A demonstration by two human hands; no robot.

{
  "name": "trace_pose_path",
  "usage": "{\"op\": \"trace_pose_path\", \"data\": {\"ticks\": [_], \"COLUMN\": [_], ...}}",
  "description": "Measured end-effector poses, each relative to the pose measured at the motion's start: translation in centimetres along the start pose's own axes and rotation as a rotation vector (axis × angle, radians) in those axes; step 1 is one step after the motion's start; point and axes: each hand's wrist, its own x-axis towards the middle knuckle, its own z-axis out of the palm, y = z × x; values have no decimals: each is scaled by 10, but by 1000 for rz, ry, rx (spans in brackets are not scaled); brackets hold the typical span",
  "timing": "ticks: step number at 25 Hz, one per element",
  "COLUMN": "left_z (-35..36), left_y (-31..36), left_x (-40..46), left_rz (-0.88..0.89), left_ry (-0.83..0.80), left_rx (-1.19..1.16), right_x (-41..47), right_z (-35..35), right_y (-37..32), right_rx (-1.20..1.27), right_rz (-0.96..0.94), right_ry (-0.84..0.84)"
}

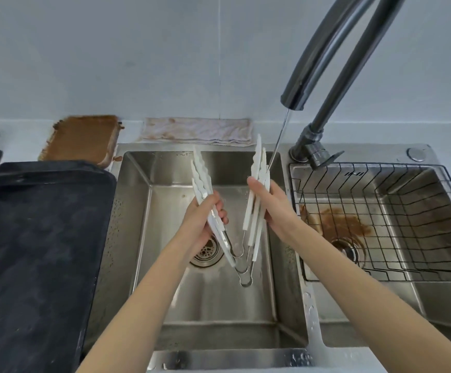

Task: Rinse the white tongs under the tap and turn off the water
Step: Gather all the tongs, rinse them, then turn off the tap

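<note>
Both hands grip the white tongs [256, 184] over the left sink basin [219, 300]: our left hand [200, 219] wraps one bundle of arms, our right hand [270, 205] clamps the other. Wet, smooth plastic could slip; the thin stream [279, 141] hits only the right scalloped tips, so the left ones may stay unrinsed. Wire hinge loops hang below.

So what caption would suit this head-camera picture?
Left hand and right hand spread several white tongs under the tap's thin stream over the sink.
</note>
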Motion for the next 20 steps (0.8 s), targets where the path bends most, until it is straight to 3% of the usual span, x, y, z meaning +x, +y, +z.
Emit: {"op": "trace_pose_path", "data": {"ticks": [5,11,15,20], "left_z": [-6,-8,0,-4], "left_y": [8,14,8,17], "left_x": [-11,-18,-23,-21], "left_rz": [12,-3,-16,29], "left_ry": [-95,-154,-128,-109], "left_rx": [26,19,-11,19], "right_x": [2,-4,-4,-1], "right_z": [0,-3,3,8], "right_y": [-26,-29,-43,-43], "right_rx": [195,168,20,-45], "right_rz": [-76,-54,-68,-242], "right_ry": [-46,-121,-52,-21]}}
